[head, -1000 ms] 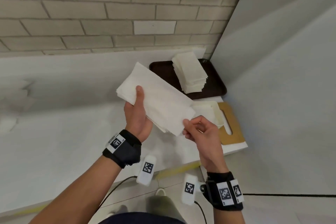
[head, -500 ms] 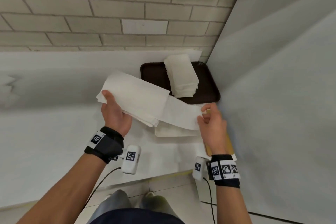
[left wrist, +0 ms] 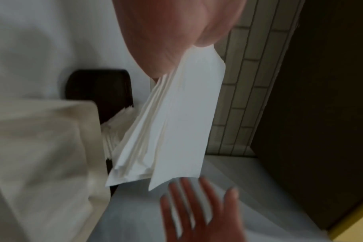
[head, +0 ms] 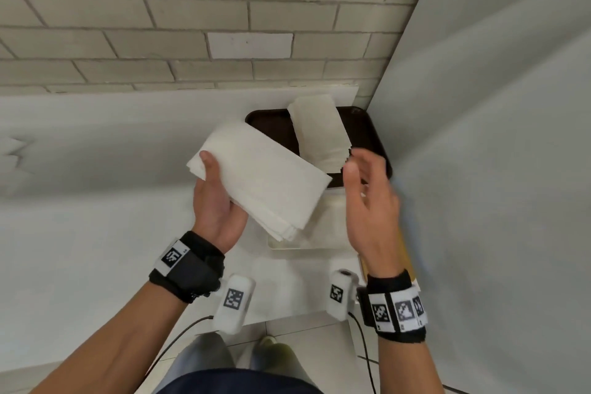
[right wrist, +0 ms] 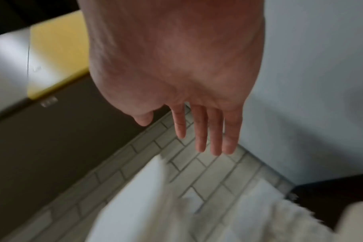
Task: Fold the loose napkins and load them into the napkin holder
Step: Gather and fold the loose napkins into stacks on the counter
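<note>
Holding a thick bundle of folded white napkins (head: 260, 179), the left hand (head: 216, 201) has its thumb pressed across the top near one end, its fingers hidden beneath; this grip is clamped on the bundle, which is lifted above the table (head: 80, 233) and slants from upper left down to lower right. In the left wrist view the bundle (left wrist: 176, 122) fans into many thin layers at its free end. The right hand (head: 367, 201) is just beside that free end, not touching it, with an empty grip: its fingers (right wrist: 199, 129) are straight and spread apart, and motion blurs it. Directly below the bundle on the table lies a pale, shallow rectangular container (head: 323, 230), mostly hidden by the napkins and right hand; whether it is the napkin holder cannot be told. Behind it, against the corner, sits a dark brown tray (head: 271, 125) carrying a tall stack of napkins (head: 319, 131). A yellow-brown board (head: 406, 249) peeks out at the table's right edge past the right hand. A grey brick wall (head: 192, 9) stands behind the table, and a plain pale wall (head: 495, 137) closes the right side.
</note>
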